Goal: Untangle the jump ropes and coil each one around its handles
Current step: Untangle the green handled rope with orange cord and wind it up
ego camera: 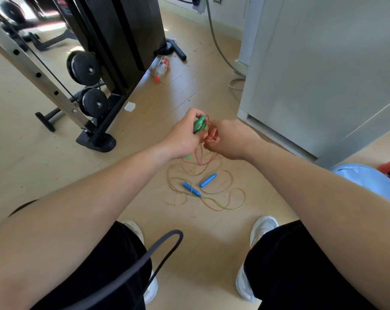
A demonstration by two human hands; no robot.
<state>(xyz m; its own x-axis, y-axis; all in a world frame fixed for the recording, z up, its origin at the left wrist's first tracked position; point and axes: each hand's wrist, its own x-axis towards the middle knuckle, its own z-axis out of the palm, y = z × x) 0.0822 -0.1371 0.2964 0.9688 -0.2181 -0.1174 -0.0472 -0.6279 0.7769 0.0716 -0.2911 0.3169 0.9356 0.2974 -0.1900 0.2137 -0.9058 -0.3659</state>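
My left hand [185,137] grips the green handles [199,125] of one jump rope, held together above the floor. Right beside it, my right hand [228,139] pinches loops of the thin orange rope [211,135] against the handles. More of that rope hangs down from my hands to the floor. Below lies the second rope [214,198], loose and tangled, with its two blue handles [208,180] [191,189] lying apart on the wood floor.
A black weight machine [113,41] with pulleys stands at the left. A plastic bottle [162,68] lies by its base. A grey cabinet [319,74] rises at the right, a light blue ball [368,182] beside it. A dark band [158,247] rests over my left leg.
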